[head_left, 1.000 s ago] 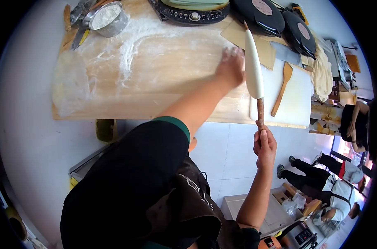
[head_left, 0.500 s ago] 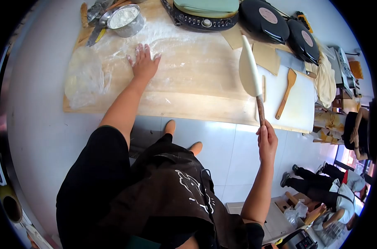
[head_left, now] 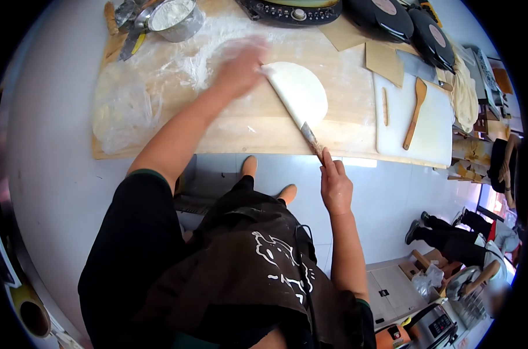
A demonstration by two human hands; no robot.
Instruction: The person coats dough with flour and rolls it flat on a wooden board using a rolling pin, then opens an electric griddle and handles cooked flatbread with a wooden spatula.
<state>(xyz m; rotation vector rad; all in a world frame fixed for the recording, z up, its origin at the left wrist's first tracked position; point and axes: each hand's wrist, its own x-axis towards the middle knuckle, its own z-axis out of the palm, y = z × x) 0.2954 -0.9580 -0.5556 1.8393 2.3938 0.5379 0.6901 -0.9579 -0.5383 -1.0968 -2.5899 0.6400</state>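
Observation:
My right hand (head_left: 337, 185) is closed around the near end of a thin brown stick (head_left: 315, 146), dusted pale along part of its length. A round sheet of white dough (head_left: 301, 90) hangs from the stick, its straight folded edge along it and the rest lying on the floured wooden board (head_left: 206, 131). My left hand (head_left: 240, 68) is smeared by motion beside the stick's far end. Whether its fingers touch the stick or the dough cannot be made out.
A metal bowl of flour (head_left: 176, 20) and a scraper with a yellow handle (head_left: 135, 46) are at the back left, above dough under plastic (head_left: 121, 107). On the right lie a white cutting board (head_left: 400, 131), a wooden spatula (head_left: 416, 113) and black round pans (head_left: 432, 41). Other people (head_left: 455, 241) stand farther right.
My right hand has moved left and brought the stick down, so the dough that hung in the air now lies partly on the board. My left hand has left the board surface and moved right.

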